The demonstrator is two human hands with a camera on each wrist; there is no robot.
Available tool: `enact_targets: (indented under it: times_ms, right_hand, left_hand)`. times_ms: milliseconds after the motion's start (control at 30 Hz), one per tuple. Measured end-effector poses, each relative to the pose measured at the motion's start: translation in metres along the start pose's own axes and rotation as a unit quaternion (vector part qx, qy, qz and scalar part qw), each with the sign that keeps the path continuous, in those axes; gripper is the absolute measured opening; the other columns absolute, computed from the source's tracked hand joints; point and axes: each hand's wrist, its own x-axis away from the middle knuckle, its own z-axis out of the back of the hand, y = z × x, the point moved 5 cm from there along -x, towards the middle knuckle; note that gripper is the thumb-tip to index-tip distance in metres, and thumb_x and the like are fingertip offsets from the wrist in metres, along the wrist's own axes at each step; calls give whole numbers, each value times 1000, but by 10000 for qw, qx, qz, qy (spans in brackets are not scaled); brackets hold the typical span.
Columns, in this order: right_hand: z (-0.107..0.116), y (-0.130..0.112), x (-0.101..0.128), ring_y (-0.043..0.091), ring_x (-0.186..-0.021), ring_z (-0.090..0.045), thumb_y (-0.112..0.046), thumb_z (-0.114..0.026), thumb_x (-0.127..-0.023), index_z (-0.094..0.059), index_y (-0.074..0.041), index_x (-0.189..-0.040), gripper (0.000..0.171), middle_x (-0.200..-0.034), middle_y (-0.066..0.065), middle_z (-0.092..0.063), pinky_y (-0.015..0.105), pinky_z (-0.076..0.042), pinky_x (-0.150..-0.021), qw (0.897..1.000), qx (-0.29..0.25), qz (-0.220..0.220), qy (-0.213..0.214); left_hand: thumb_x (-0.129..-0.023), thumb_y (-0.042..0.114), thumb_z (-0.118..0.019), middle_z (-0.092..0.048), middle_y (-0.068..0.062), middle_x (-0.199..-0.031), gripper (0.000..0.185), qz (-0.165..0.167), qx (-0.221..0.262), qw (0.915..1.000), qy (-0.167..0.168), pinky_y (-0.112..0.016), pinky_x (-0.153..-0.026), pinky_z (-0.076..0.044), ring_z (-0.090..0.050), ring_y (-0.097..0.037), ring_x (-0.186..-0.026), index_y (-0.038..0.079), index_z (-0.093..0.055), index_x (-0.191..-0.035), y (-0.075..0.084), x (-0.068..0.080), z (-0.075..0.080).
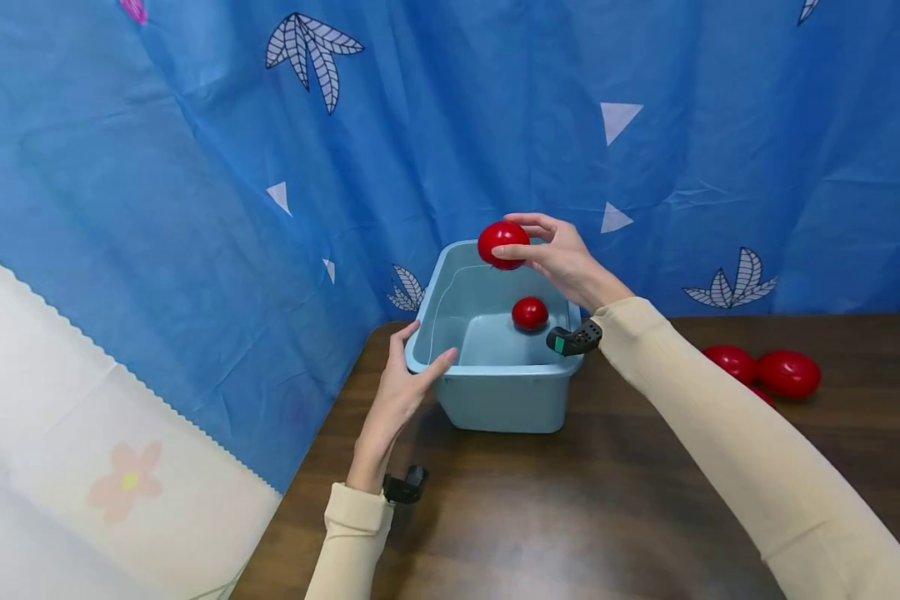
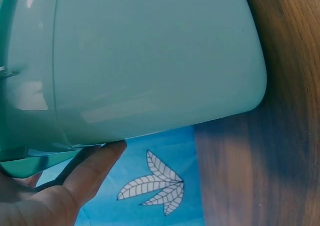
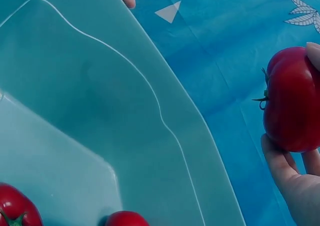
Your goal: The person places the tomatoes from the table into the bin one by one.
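Observation:
A light blue plastic bin (image 1: pixel 506 400) stands on the table. At its near left corner my left hand (image 1: pixel 403 392) grips the rim, thumb over the inside and fingers along the outer wall. The left wrist view shows those fingers (image 2: pixel 92 173) against the bin's side. Over the far end of the bin, my right hand (image 1: pixel 562 258) holds a red tomato (image 1: pixel 504 244) between thumb and fingers. In the right wrist view the held tomato (image 3: pixel 292 100) has its green stem turned toward the bin. Inside lie a tomato (image 3: pixel 17 206) and another tomato (image 3: pixel 126 219).
Several more tomatoes (image 1: pixel 789 374) lie on the brown wooden table (image 1: pixel 645 492) to the right, partly behind my right sleeve. A blue patterned curtain (image 1: pixel 457 108) hangs behind the table and down its left side. Black wrist cameras sit at both cuffs.

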Motion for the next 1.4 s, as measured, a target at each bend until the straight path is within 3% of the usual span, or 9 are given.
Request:
enact_targets:
  times_ms: [300, 533, 900, 1133, 1300, 1400]
  right_hand:
    - [0, 1, -2, 30, -141, -42, -8, -80, -92, -52, -12, -152, 67, -155, 11, -45, 45, -45, -114, 9998, 35, -128, 129]
    - [0, -2, -2, 34, -140, -50, -5, -77, -94, -47, -9, -156, 69, -156, 17, -47, 44, -43, -115, 9988, -321, -99, 353]
    - [12, -5, 16, 33, -137, -53, -6, -73, -97, -44, -11, -158, 67, -157, 17, -45, 43, -44, -114, 9993, -355, 93, -11]
    - [58, 10, 37, 31, -136, -52, -8, -75, -97, -39, -9, -160, 73, -158, 16, -41, 37, -46, -109, 9984, -540, -42, 148]
    - [120, 24, 62, 14, -118, -64, -10, -78, -95, -39, -12, -161, 77, -148, 8, -46, 24, -55, -93, 9963, -656, -213, 516]
    - [165, 33, 81, 9, -104, -71, -5, -76, -95, -45, -15, -156, 69, -136, 1, -55, 22, -59, -83, 9918, -994, -223, 767]
  left_hand:
    - [-94, 45, -77, -35, -14, -162, 91, -18, 19, 9999, -103, -60, -116, -38, -43, -38, -143, 18, -24, -163, 2, -2, -6]
    - [-95, 44, -77, -35, -14, -162, 90, -66, 63, 9999, -109, -60, -116, -37, -42, -37, -143, 17, -25, -163, 3, -2, -8]
    - [-95, 40, -78, -33, -14, -163, 90, -81, 35, 9999, -52, -59, -116, -37, -41, -36, -144, 16, -24, -163, 5, -2, -5]
    - [-95, 39, -77, -32, -15, -163, 91, -73, -18, 10000, -20, -60, -117, -36, -40, -35, -144, 15, -23, -164, 3, 1, 0]
    - [-95, 38, -77, -32, -15, -162, 90, -32, -7, 10000, -63, -58, -117, -36, -40, -35, -144, 15, -23, -164, 2, 1, 0]
    - [-95, 39, -77, -33, -15, -162, 91, -59, -2, 10000, -73, -58, -117, -37, -41, -35, -144, 15, -23, -164, 2, 0, 0]
